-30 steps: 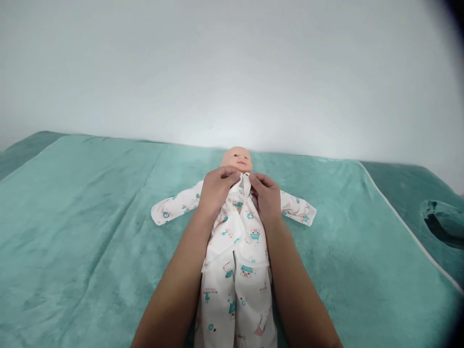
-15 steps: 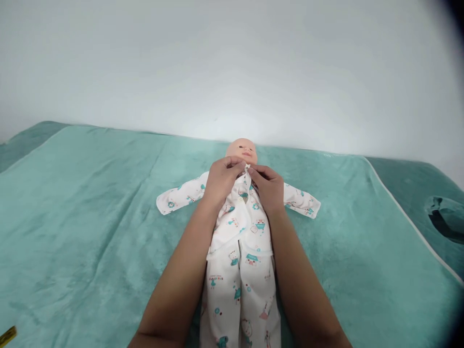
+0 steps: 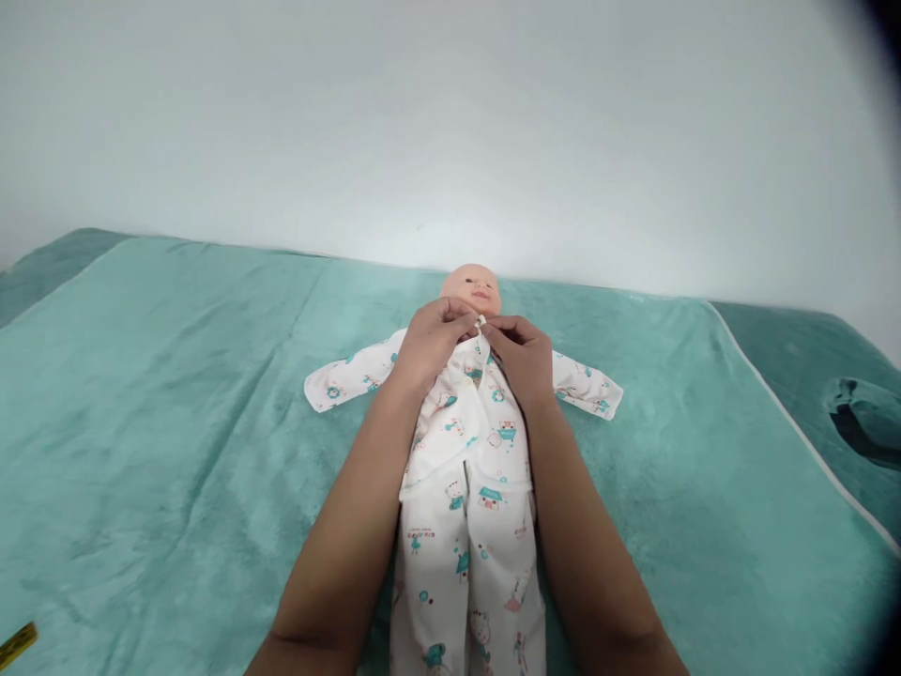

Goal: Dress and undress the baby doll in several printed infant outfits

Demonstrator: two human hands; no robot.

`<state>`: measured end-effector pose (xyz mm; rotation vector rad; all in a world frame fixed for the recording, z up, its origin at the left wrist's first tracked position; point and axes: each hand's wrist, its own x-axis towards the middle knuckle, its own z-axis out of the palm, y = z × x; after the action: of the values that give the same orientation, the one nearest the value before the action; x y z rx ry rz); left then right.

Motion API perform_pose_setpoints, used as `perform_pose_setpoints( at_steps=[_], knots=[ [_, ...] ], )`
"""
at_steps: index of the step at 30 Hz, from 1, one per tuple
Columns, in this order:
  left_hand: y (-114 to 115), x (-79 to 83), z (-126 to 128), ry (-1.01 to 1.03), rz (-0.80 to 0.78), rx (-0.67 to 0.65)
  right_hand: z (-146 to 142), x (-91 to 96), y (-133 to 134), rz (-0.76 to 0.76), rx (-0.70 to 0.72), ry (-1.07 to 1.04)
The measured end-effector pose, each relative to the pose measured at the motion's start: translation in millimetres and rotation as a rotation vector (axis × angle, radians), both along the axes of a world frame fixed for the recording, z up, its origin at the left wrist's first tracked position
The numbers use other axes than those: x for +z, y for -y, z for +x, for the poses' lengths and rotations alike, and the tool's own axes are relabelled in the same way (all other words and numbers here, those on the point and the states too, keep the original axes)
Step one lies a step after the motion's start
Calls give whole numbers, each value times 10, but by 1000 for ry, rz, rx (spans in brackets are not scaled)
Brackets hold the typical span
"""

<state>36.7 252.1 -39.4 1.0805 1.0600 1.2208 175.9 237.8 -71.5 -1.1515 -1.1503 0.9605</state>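
Note:
A baby doll (image 3: 470,282) lies face up, wearing a white printed baby shirt (image 3: 450,427) and matching trousers (image 3: 433,582). Both sleeves stretch out sideways. Just below the doll's chin, my left hand (image 3: 437,340) pinches the shirt's collar from the left. From the right, my right hand (image 3: 522,355) pinches the same collar, and the fingertips of both hands nearly meet there. A small bit of the collar's edge sticks up between them. Lower down, the shirt front lies overlapped. Whether a button or snap is between the fingers is hidden.
A green plush blanket (image 3: 175,404) with a pale edge covers the surface under the doll. Behind it rises a white wall (image 3: 450,122). A dark curved shape (image 3: 862,427) lies at the far right, and a yellow-black strip (image 3: 18,646) at the lower left.
Both hands stay at the collar with only slight finger shifts. The piece of collar between the fingertips has turned a little. The view has shifted slightly.

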Motion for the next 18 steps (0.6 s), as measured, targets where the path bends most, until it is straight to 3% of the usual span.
perform_pose_setpoints(
  at_steps=[7, 18],
  knots=[
    [-24, -38, -13, 7, 19, -34, 21, -12, -14, -28, 18, -91],
    [-5, -13, -15, -282, 123, -20, 40, 52, -11, 70, 156, -25]
  ],
)
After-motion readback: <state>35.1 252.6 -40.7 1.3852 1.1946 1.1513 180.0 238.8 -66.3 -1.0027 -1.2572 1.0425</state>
